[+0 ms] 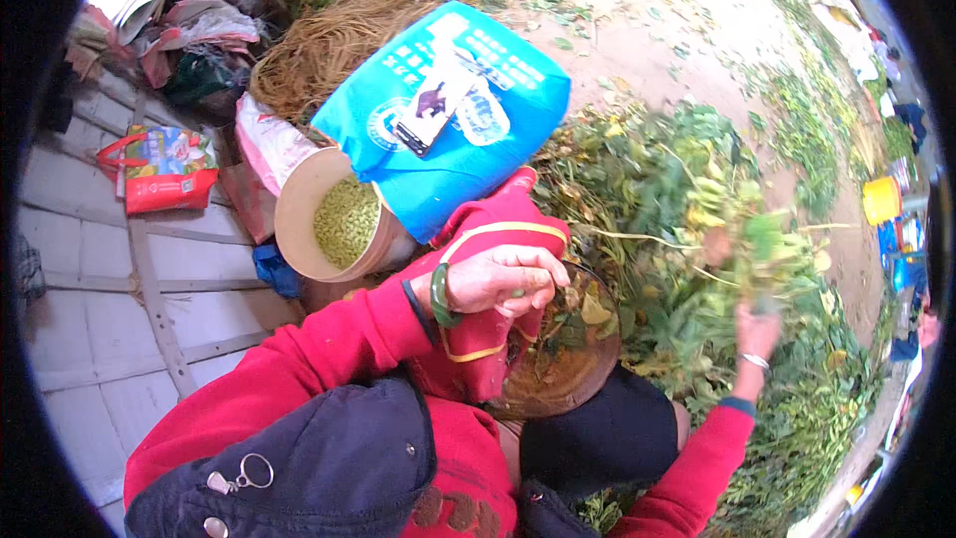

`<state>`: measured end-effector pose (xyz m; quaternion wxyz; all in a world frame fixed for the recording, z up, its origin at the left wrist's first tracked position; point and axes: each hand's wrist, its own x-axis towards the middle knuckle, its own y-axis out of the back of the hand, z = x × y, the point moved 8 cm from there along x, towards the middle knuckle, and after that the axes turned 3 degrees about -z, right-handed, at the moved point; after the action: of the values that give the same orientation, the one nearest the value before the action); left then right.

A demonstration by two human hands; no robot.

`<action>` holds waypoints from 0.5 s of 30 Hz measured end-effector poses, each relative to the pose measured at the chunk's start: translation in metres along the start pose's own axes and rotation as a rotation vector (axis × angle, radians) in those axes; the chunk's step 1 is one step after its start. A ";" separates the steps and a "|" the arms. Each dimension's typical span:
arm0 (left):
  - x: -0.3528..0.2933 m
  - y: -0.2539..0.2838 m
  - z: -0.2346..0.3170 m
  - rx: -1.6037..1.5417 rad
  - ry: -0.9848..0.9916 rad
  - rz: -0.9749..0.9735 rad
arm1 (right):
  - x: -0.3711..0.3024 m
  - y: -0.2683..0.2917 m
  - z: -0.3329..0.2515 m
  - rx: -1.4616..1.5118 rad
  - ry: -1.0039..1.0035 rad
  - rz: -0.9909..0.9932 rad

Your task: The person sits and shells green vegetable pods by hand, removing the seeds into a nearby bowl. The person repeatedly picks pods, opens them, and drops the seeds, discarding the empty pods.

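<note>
My left hand (498, 281), with a green bangle at its wrist, hovers over the rim of a round brown basin (563, 394). Its fingers are curled in, and a bit of green like a small bean shows between them. Leaves and scraps lie in the basin in front of my lap. Out to the right, my right hand (759, 331) is closed round the stalks of a leafy bean plant (762, 249), smeared by motion, above a big heap of cut plants (647, 179). A pale bucket (299, 219) at my left holds shelled green beans (347, 223).
A bright blue printed bag (398, 110) stands beyond my left hand, beside the bucket. A red carry bag (169, 179) lies on pale flooring (80, 319) at left. Dry stalks (349, 40) are piled behind. A yellow bucket (881, 201) stands far right.
</note>
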<state>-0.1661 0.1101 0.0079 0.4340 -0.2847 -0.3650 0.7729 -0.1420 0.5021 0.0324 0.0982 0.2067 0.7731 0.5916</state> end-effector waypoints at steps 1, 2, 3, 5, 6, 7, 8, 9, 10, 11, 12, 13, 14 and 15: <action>0.000 0.002 0.001 0.079 -0.009 0.034 | -0.010 -0.018 -0.011 0.006 0.219 -0.048; 0.000 0.003 0.001 0.133 -0.009 0.043 | -0.018 -0.039 -0.010 -0.011 0.298 -0.160; -0.001 0.003 -0.001 0.118 0.003 0.052 | -0.016 -0.050 0.004 0.011 0.180 -0.187; -0.002 0.003 -0.001 0.100 0.000 0.069 | -0.014 -0.046 0.010 0.105 0.125 -0.023; -0.003 0.002 0.001 0.101 -0.014 0.070 | -0.009 -0.047 0.015 0.106 0.039 -0.065; -0.002 0.005 0.002 0.148 -0.008 0.112 | -0.006 -0.039 0.014 0.182 0.007 -0.059; -0.002 0.004 0.001 0.112 0.001 0.122 | -0.003 -0.025 0.009 0.253 0.022 0.035; -0.001 0.004 0.001 0.124 0.002 0.121 | -0.001 -0.011 0.006 0.319 0.003 0.095; 0.000 0.003 0.002 0.137 0.002 0.123 | -0.002 0.002 0.003 0.402 -0.001 0.168; 0.001 0.004 0.001 0.125 0.011 0.135 | -0.005 0.011 -0.003 0.424 0.021 0.244; 0.002 0.004 0.002 0.131 0.013 0.136 | -0.010 0.018 -0.008 0.451 0.061 0.330; 0.002 0.005 0.001 0.128 0.018 0.141 | -0.017 0.023 -0.011 0.477 0.103 0.414; 0.003 0.003 0.002 0.112 0.011 0.126 | -0.021 0.017 -0.020 0.405 0.180 0.354; 0.003 0.004 0.002 0.109 0.010 0.127 | -0.021 -0.001 -0.022 0.288 0.157 0.196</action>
<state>-0.1707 0.1106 0.0059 0.4007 -0.2872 -0.3015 0.8161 -0.1318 0.4731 0.0354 -0.0510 0.2463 0.8313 0.4957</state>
